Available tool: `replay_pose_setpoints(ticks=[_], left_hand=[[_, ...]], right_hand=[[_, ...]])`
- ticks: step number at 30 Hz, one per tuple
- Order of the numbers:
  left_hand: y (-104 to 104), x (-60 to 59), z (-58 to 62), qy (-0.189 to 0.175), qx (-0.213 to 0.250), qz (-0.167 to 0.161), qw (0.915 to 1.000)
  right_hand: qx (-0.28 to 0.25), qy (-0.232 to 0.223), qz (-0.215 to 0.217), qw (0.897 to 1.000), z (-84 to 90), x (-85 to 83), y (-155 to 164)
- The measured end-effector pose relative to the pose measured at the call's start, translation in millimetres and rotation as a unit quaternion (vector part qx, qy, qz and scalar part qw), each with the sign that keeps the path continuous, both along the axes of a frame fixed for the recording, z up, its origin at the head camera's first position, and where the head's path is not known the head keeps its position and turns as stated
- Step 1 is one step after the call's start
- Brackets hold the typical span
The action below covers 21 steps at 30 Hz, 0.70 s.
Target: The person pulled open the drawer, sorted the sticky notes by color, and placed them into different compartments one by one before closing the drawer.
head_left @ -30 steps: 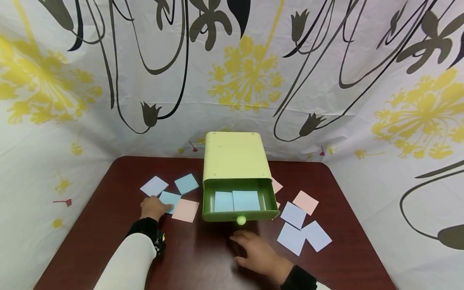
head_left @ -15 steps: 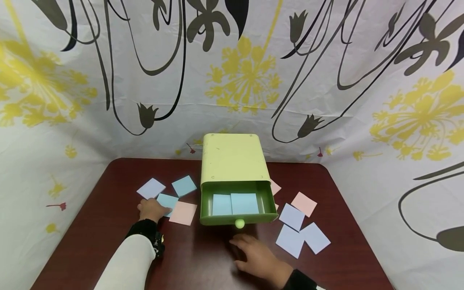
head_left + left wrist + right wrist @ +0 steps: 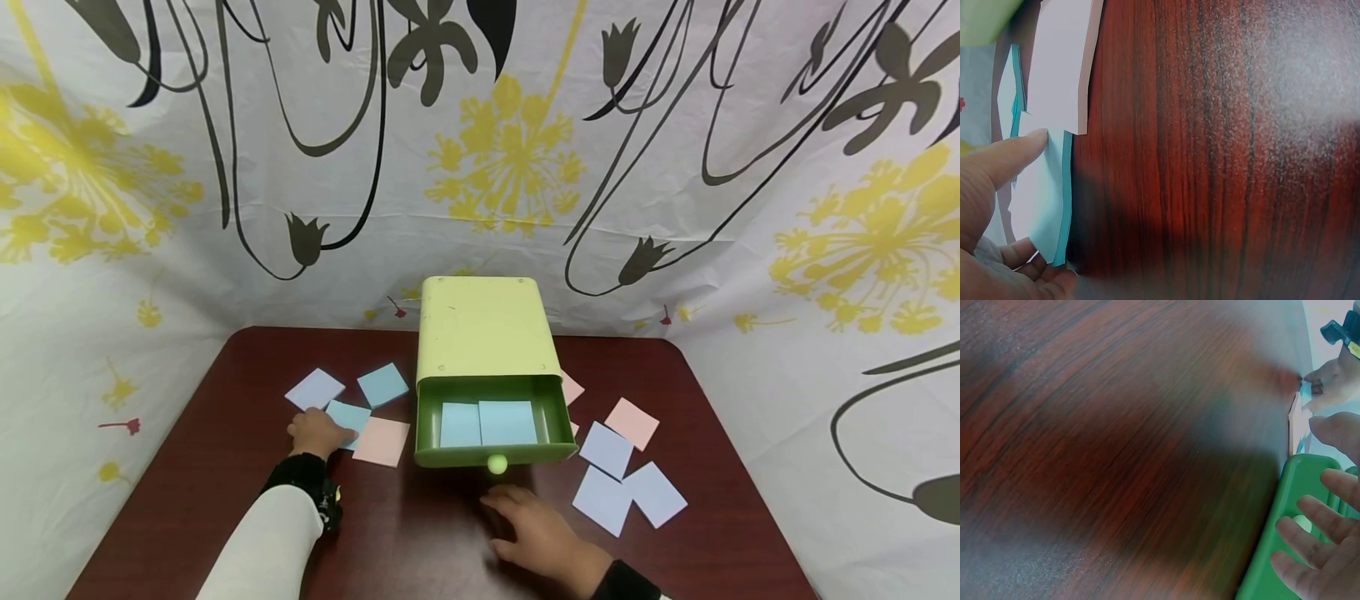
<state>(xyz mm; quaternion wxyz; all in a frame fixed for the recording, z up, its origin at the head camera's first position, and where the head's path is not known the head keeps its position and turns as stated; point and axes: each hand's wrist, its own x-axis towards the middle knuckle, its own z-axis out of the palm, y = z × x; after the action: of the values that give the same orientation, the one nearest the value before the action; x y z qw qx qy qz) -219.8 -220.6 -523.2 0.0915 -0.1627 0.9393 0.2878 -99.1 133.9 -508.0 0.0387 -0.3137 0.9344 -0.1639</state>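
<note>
My left hand [image 3: 318, 432] grips a light-blue sticky note pad [image 3: 349, 414] on the left of the table. In the left wrist view the thumb lies at one edge of that pad [image 3: 1050, 200], with the fingers curled at its near end. A pink pad [image 3: 381, 442] sits right beside it. My right hand [image 3: 546, 537] hovers with relaxed, spread fingers in front of the green drawer [image 3: 457, 457], just below its round knob [image 3: 497, 464]; it holds nothing. Two light-blue pads [image 3: 507, 422] lie side by side inside the pulled-out drawer of the yellow-green box [image 3: 486, 325].
Left of the box lie a lavender pad [image 3: 315, 389] and another blue pad [image 3: 382, 385]. On the right are several lavender pads [image 3: 602, 500] and a pink pad [image 3: 632, 423], with more pink ones partly hidden by the box. A patterned curtain [image 3: 510, 250] surrounds the dark-red table [image 3: 442, 550].
The head view has shifted slightly. Both hands stay nearly where they were, the left on the blue pad and the right in front of the drawer.
</note>
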Motion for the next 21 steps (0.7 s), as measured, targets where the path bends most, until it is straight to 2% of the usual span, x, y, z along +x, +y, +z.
replay_pose_setpoints(ticks=[8,15,21], left_hand=[[2,-3.9,-2.8,0.026,0.048,0.017,0.9983],[4,4.8,-6.1,0.047,0.097,0.043,0.9932],[3,9.4,-8.3,0.067,0.116,0.046,0.9900]], right_hand=[[-0.004,0.008,-0.002,1.000,1.8,-0.1,5],[-0.007,-0.019,-0.017,1.000,1.0,4.0,14],[-0.020,0.016,-0.018,1.000,-4.8,7.3,23]])
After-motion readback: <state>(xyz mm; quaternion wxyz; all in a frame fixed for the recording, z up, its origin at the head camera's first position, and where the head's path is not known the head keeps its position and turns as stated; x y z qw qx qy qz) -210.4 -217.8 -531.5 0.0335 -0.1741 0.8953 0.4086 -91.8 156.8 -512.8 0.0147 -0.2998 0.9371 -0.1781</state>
